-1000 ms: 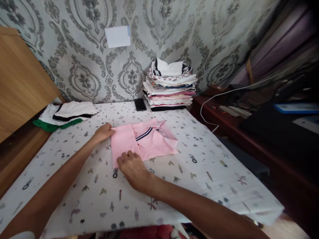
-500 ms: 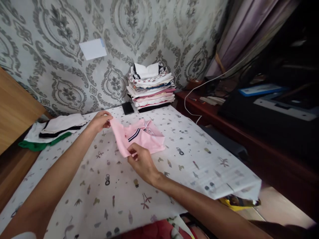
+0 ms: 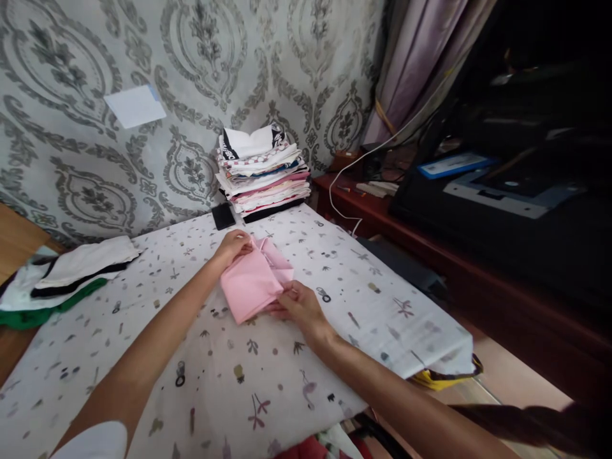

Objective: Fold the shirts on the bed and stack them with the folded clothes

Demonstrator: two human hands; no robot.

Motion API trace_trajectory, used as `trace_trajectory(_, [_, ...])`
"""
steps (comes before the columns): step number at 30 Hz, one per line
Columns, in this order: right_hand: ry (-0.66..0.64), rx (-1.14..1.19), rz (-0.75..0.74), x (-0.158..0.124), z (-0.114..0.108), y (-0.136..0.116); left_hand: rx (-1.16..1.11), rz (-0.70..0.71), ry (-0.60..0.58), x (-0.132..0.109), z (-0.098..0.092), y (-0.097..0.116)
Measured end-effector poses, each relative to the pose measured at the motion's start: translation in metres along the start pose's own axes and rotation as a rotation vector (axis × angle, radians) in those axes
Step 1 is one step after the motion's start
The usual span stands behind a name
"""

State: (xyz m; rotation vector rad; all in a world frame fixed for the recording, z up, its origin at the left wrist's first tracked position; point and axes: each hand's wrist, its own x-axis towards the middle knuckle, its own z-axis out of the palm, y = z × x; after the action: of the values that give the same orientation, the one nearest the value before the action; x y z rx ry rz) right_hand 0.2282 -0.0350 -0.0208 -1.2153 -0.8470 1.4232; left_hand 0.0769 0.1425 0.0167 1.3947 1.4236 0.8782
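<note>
A pink garment point(image 3: 251, 284), partly folded over into a small bundle, lies on the patterned white tablecloth point(image 3: 205, 382). My left hand point(image 3: 235, 245) pinches its far edge, near the top of the fold. At the near right corner, my right hand point(image 3: 299, 306) has its fingers closed on the cloth. The dark stripes on the garment are hidden under the folded layer. Part of its collar area shows between the hands, at the far right side of the bundle.
Behind the garment stands a tall stack of folded clothes point(image 3: 265, 175) against the wall, with a dark phone point(image 3: 223, 217) beside it. Several folded clothes point(image 3: 86, 264) lie at the left edge. To the right is a dark red wooden desk point(image 3: 373, 204) with a white cable point(image 3: 342, 182).
Both hands have carried the garment's left part over to the right, covering its stripes. The camera view has turned slightly to the right.
</note>
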Motion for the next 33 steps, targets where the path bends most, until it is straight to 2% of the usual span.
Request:
trace_trajectory(2, [0.076,-0.237,-0.193,-0.007,-0.004,-0.006,0.026,0.108,0.01,-0.014,-0.009,-0.007])
trace_trajectory(4, [0.072,-0.528,-0.522,-0.013,0.0,-0.011,0.188,0.342,0.001,-0.032,-0.02,-0.016])
trace_trajectory(6, [-0.094,-0.805,-0.845,-0.013,0.01,-0.012,0.457,0.588,-0.048,-0.05,-0.029,-0.027])
trace_trajectory(7, [-0.204,-0.932,-0.957,-0.012,0.017,-0.009,0.593,0.654,-0.084,-0.057,-0.03,-0.033])
trace_trajectory(8, [-0.294,-1.049,-1.031,-0.009,0.022,-0.005,0.706,0.658,-0.118,-0.062,-0.03,-0.04])
trace_trajectory(9, [-0.356,-1.153,-1.064,-0.007,0.027,0.0,0.802,0.626,-0.148,-0.065,-0.029,-0.047])
trace_trajectory(11, [-0.404,-1.298,-1.047,-0.002,0.029,0.011,0.95,0.533,-0.178,-0.066,-0.025,-0.058])
trace_trajectory(15, [-0.474,-1.393,-0.955,0.001,0.022,0.022,1.1,0.465,-0.163,-0.054,-0.02,-0.067])
trace_trajectory(21, [-0.527,-1.406,-0.843,-0.004,0.023,0.021,1.143,0.328,-0.185,-0.033,-0.018,-0.056])
trace_trajectory(26, [-0.449,-1.337,-0.895,-0.012,0.023,0.02,1.094,0.242,-0.104,-0.005,-0.017,-0.052])
trace_trajectory(30, [-0.284,-1.231,-1.053,-0.015,0.019,0.008,0.853,0.285,-0.046,0.014,-0.03,-0.047])
trace_trajectory(33, [-0.229,-1.231,-1.157,-0.007,0.016,-0.002,0.7,0.487,-0.059,0.018,-0.036,-0.041])
